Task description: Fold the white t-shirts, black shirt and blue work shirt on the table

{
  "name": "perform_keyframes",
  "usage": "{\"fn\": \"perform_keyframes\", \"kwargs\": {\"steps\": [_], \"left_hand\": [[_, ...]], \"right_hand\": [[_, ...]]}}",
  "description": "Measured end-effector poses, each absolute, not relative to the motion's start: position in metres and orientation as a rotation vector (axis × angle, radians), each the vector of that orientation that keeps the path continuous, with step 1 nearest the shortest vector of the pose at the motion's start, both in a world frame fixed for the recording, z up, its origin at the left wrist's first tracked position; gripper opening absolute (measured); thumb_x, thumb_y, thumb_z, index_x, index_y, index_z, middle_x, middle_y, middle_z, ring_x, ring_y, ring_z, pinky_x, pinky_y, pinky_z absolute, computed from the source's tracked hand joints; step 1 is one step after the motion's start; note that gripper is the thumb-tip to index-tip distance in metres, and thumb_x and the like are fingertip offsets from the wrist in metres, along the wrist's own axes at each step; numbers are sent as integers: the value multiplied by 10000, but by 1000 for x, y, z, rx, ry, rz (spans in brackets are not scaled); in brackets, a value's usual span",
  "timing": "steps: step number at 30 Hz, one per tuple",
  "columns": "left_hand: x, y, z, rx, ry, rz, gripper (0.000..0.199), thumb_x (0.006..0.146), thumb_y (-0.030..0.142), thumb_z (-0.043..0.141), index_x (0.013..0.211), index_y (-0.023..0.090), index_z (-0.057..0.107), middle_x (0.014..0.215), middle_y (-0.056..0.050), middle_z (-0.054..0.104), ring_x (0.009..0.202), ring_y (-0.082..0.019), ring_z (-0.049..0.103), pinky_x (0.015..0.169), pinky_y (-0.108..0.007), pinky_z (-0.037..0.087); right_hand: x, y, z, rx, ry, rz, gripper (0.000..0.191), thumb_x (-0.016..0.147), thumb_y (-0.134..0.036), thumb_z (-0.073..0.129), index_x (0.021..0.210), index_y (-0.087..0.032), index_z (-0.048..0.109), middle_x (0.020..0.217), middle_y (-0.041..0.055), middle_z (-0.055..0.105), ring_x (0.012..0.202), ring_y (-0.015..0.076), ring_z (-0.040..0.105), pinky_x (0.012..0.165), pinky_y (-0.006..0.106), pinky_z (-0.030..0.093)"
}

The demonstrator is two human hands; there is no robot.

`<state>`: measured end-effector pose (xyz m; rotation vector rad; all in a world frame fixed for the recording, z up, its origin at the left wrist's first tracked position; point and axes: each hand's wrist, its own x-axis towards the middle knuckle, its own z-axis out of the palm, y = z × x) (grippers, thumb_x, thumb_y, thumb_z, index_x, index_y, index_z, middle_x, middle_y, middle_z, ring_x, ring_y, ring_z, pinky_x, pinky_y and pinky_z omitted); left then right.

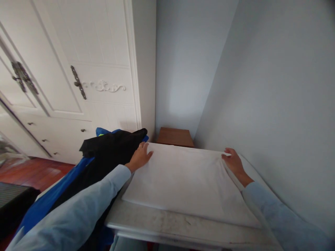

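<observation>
A white folded cloth (183, 181) lies spread over a worn white table (167, 221). At its far left corner is my left hand (140, 156), closed with the fingers over the cloth's edge and the thumb toward the middle. My right hand (234, 164) pinches the cloth at the far right corner, thumb and fingertips close together. Between the hands the far edge runs nearly straight. Slight creases show on the cloth's right side, and its near edge rests a little in from the table's front edge.
Black and blue clothes (110, 150) are piled left of the table. Behind it stand a brown wooden box or stand (175, 136) and a white wardrobe (104, 45). A grey wall (274, 87) borders the right side. A dark object (15, 202) is at lower left.
</observation>
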<state>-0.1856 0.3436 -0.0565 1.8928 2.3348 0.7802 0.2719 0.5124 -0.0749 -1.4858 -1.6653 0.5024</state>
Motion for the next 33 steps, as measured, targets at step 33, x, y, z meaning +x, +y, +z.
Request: {"fn": "perform_keyframes", "kwargs": {"steps": [33], "left_hand": [[-152,286,-66,2441,1959,341,655,1007,570,283,1386,122,573,1551,-178,411,1442,-279,406,1169,-409,351]], "right_hand": [[295,411,-68,-1299,-2493,227,534,964,-548,406,1250,-200,692,1430,91,556,1381,273,486,1231,464,324]]}}
